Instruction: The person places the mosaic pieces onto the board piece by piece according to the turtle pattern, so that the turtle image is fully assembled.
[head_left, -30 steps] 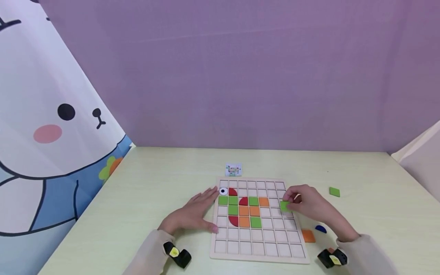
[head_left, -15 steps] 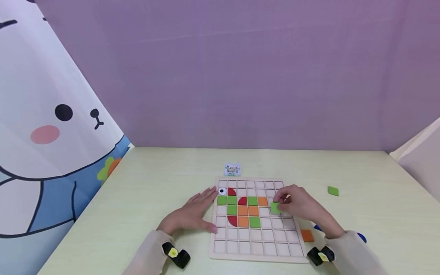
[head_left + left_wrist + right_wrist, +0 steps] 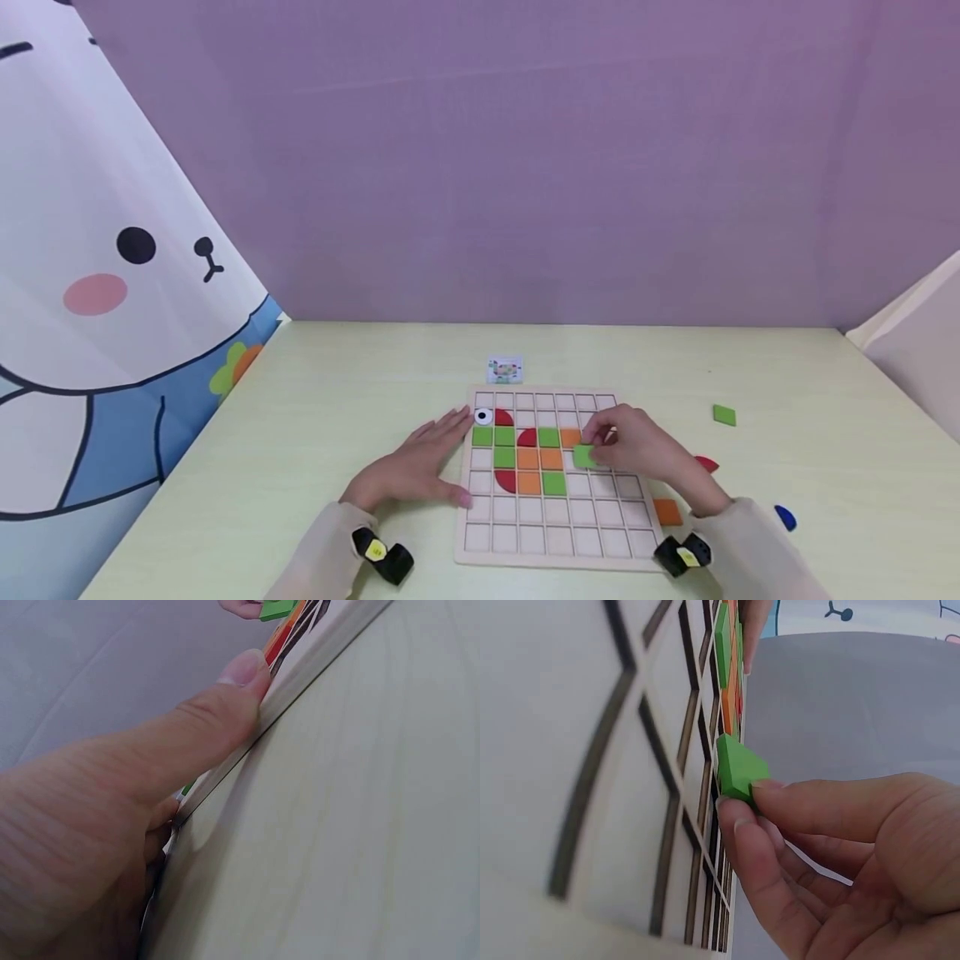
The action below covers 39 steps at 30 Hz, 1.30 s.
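Held tile farther from right edge.

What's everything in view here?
Table: 1, pale, front
Gridded board: 1, pale, on table
Square tiles: 5 green, 4 orange, on board
Quarter circles: 3, red, on board
Eye tile: 1, white, on board
Held tile: 1, green, in right hand
Loose tiles: 4, green, orange, red, blue, right side
Picture card: 1, multicoloured, beyond board
Backdrop: 1, purple, behind table
Cartoon cloth: 1, white, blue, left
Panel: 1, pale, right
Wrist cameras: 2, black, wrists
Sleeves: 2, beige, forearms
Left hand: 1, board edge
Right hand: 1, over board
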Motion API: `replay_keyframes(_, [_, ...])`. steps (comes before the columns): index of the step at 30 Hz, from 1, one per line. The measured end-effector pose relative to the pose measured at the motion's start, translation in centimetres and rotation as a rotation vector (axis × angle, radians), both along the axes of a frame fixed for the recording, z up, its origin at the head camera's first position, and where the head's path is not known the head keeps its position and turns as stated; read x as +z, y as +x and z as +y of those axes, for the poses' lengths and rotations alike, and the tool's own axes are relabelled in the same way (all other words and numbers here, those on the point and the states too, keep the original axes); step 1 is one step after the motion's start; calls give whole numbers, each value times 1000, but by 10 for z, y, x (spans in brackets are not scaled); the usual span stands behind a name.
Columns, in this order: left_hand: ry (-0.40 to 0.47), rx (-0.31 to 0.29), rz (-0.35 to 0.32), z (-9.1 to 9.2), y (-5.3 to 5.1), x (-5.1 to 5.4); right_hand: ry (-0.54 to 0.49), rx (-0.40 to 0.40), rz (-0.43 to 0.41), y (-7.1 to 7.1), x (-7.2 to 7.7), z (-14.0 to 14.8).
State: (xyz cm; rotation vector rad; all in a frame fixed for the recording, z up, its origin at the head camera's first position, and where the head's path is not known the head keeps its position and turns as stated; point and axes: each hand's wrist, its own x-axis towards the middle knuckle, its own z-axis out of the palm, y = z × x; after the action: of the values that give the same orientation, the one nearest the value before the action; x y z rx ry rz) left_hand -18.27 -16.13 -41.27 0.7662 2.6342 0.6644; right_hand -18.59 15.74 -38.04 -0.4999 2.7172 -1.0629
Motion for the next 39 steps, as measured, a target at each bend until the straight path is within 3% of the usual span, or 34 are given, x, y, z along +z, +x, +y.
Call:
replay_keyframes(11, [13,2,-12,-1,2,3,-18,66,17,3,3,-8])
replay_keyframes(39, [17,2,-7,0,2,2,17,4,-17,1,1,-9])
